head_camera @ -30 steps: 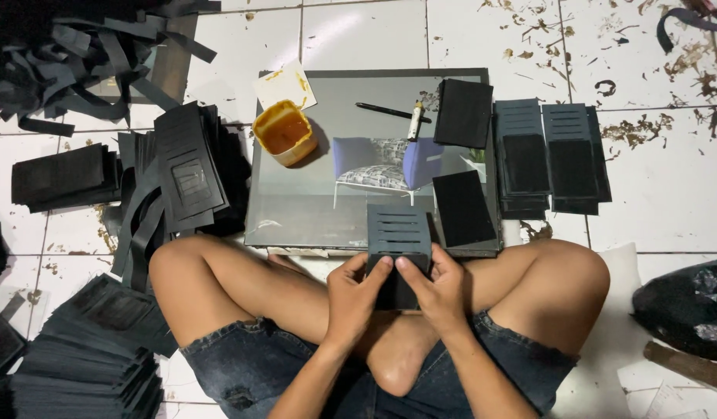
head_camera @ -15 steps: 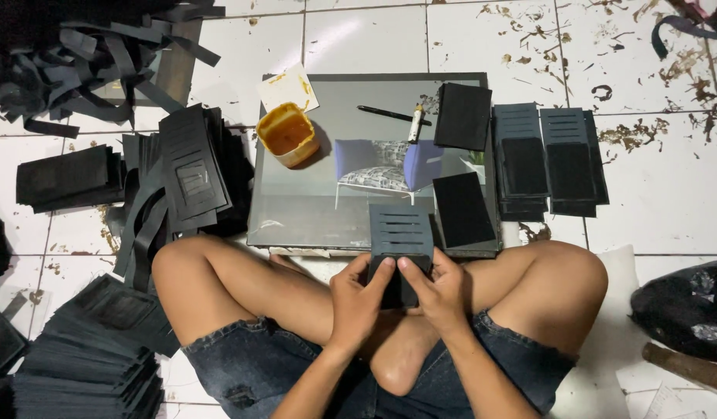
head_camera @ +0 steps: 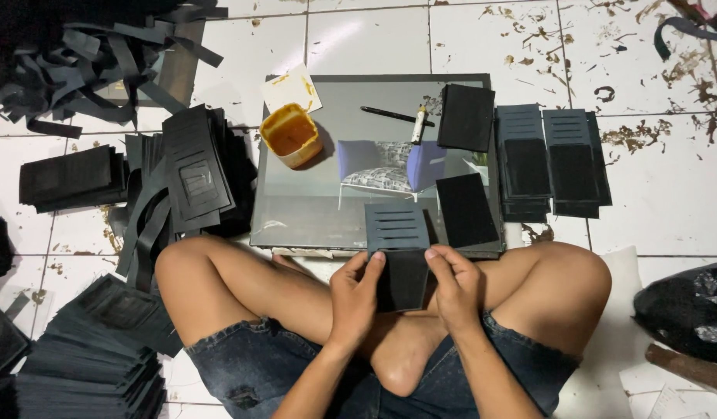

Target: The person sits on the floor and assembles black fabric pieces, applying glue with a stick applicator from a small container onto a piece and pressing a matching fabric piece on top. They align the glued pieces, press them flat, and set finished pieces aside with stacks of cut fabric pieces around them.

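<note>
White floor tiles (head_camera: 669, 202), stained and littered with scraps, carry all the work around a person sitting cross-legged. At far left lies a heap of black offcut strips (head_camera: 79, 54), below it a flat stack of black pieces (head_camera: 67, 177), and at the bottom corner a tall stack of slotted dark panels (head_camera: 95, 357). Next come loose cut panels leaning in a pile (head_camera: 192, 167). A framed picture of an armchair (head_camera: 312, 202) lies flat as a work board, carrying a yellow glue tub (head_camera: 290, 134), a brush (head_camera: 418, 124), a pen (head_camera: 386, 114) and two plain black rectangles (head_camera: 466, 209).

Over the lap, the left hand (head_camera: 355, 299) and right hand (head_camera: 454, 285) hold one dark slotted wallet panel (head_camera: 397, 252), its slotted top resting on the board's near edge. Each grip is closed on a side edge, thumbs pressing on top. This looks like the pressing or folding step on a glued piece; a following move would call for even pressure with the edges kept aligned.

Right of the board sit two neat stacks of finished slotted panels (head_camera: 549, 159), and a black plastic bag (head_camera: 688, 306) at far right.
</note>
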